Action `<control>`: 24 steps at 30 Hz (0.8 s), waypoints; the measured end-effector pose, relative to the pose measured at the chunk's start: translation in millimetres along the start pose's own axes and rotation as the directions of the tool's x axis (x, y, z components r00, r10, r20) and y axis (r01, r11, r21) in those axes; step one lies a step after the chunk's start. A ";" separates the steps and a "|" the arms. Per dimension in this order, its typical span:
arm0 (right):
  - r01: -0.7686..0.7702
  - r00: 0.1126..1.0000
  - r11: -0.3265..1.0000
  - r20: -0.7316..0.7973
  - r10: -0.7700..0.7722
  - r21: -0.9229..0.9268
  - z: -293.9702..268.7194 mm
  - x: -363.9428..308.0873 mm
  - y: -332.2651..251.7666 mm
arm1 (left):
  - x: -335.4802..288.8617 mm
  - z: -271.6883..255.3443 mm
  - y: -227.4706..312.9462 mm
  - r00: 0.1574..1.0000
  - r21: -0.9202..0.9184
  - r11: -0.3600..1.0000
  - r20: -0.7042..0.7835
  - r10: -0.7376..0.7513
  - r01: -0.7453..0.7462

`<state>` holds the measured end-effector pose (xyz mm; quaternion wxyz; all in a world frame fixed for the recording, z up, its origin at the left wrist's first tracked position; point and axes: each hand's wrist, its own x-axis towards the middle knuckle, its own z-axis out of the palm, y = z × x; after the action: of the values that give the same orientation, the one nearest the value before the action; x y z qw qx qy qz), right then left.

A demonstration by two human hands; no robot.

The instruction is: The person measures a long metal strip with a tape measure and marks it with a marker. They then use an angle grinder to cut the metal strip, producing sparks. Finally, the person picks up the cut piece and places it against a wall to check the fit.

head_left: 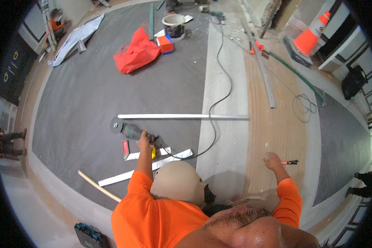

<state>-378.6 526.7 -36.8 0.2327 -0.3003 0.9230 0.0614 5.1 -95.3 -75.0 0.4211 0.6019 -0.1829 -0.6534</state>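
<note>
My left hand [143,139] is wrapped round the body of an angle grinder [131,132], whose dark disc lies to the left, close to the end of a long silver metal bar [169,117]. The grinder's cord runs off to the right. A carpenter's square [132,156] and a yellow tape measure [153,151] lie beside my left forearm, above a shorter white metal strip [175,158]. Low over the wooden floor band, my right hand [272,160] is closed. A slim red-and-black tool [291,162] sticks out at its outer side; its exact kind is unclear.
Ahead lie a red plastic bag [137,53], an orange-and-blue box [165,44] and a bucket [173,25]. The black cord [230,84] loops across the floor. A metal profile [265,80] and a traffic cone [311,36] are at right. People are around the edges.
</note>
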 end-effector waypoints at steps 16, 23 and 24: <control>-0.015 0.991 1.000 0.131 0.011 0.026 -38.5 -35.1 -64.4 | 12.7 15.1 -3.0 0.992 0.050 0.998 -0.121 0.046 -0.040; 0.052 0.984 0.999 0.172 -0.052 0.001 -25.0 -24.9 -61.1 | 15.4 17.5 -5.6 0.998 0.018 1.000 -0.067 0.018 -0.017; 0.074 0.984 0.997 0.165 -0.073 -0.004 -26.1 -22.4 -66.5 | 15.3 17.0 -3.6 0.994 0.025 0.999 -0.101 0.034 -0.031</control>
<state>-334.2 477.8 -1.5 0.3085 -0.3293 0.8886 0.0820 -10.8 -109.6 -83.9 0.4334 0.6361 -0.1786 -0.6129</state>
